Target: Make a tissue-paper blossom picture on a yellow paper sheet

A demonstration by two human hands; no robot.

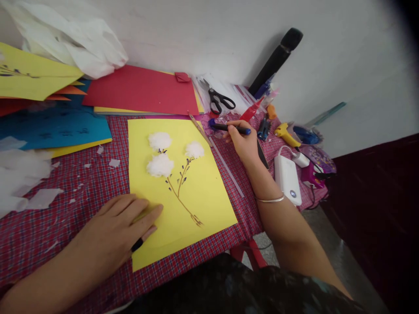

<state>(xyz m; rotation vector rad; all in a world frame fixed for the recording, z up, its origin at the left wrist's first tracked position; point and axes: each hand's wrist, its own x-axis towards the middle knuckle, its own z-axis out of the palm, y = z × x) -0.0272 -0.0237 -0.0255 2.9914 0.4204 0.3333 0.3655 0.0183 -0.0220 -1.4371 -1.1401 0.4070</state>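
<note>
My left hand (pixel 126 222) lies on the lower left part of a yellow sheet of paper (pixel 209 205), fingers stretched out. A small black thing (pixel 137 245) shows by its thumb; I cannot make out what it is. Drawn on the sheet is a brown branched stem (pixel 183 203) with small dark marks. White cotton tufts (pixel 160 165) sit at the stem's upper ends. Beyond the sheet's upper right edge, my right hand (pixel 242 140) grips a dark marker pen (pixel 223 127) with blue ends. A brown pencil-like stick (pixel 200 130) lies across that edge.
Black-handled scissors (pixel 220 99), red paper (pixel 144 90) and a red tube (pixel 251 110) lie toward the wall. A yellow glue gun (pixel 286 134) and a white power bank (pixel 287 179) are on the right. Loose cotton (pixel 22 176) and paper scraps cover the left of the checked cloth (pixel 88 187).
</note>
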